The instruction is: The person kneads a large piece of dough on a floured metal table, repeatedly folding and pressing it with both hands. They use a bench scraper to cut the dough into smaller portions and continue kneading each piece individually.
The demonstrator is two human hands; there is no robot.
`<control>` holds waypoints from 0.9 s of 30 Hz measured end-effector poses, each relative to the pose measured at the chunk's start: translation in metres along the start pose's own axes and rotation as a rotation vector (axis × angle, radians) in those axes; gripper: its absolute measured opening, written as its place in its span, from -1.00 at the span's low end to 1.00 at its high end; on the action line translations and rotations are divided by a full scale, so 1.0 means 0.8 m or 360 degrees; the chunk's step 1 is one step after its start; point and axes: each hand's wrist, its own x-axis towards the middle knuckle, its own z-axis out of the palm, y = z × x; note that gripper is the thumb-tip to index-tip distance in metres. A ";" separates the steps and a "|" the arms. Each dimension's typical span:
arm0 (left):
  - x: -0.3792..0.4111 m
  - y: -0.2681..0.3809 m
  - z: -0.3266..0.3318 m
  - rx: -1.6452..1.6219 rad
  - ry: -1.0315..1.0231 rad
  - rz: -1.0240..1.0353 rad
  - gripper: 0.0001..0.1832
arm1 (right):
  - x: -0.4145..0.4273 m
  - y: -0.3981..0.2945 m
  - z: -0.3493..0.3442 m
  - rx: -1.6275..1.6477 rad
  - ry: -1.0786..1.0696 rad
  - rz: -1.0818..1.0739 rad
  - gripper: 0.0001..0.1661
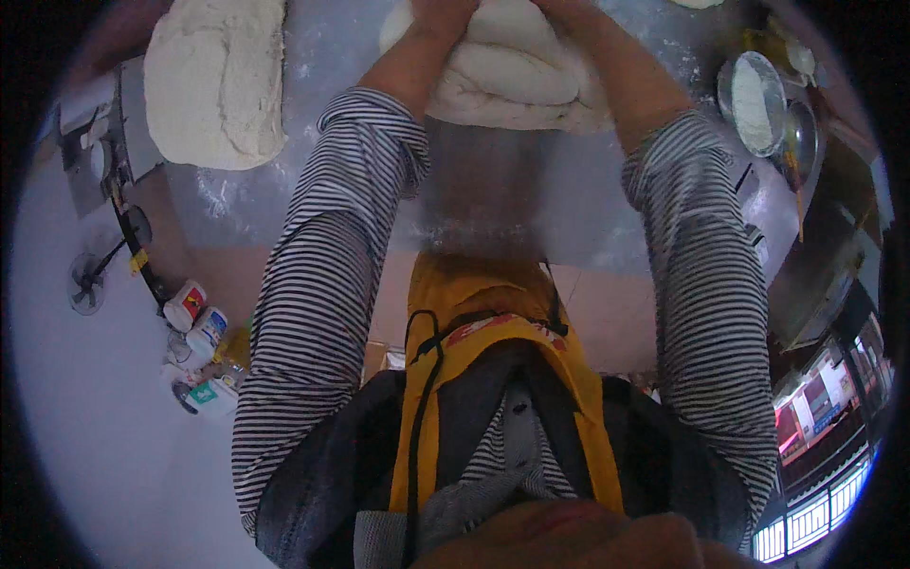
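Note:
A large folded mass of pale dough [519,78] lies on the floured metal worktop [483,171] straight in front of me. Both my arms reach to its far side, one along each flank. Only the wrist end of my left hand [446,13] shows at the top edge, against the dough; its fingers are cut off by the frame. My right hand [551,4] is likewise cropped at the top edge, close to the dough's right side. A second, flatter slab of dough [213,85] rests to the left.
At the right stand a metal bowl of white flour [755,107] and another metal bowl [800,135] with a thin stick [798,192] beside it. Several plastic containers [206,331] and a fan [87,283] are at the left. My yellow apron [483,284] hangs by the worktop's near edge.

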 end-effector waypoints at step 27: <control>-0.334 -0.024 -0.016 -0.0065 0.0708 0.0399 -0.56 | -0.249 -0.203 0.040 -0.0058 0.0713 -0.0201 -0.49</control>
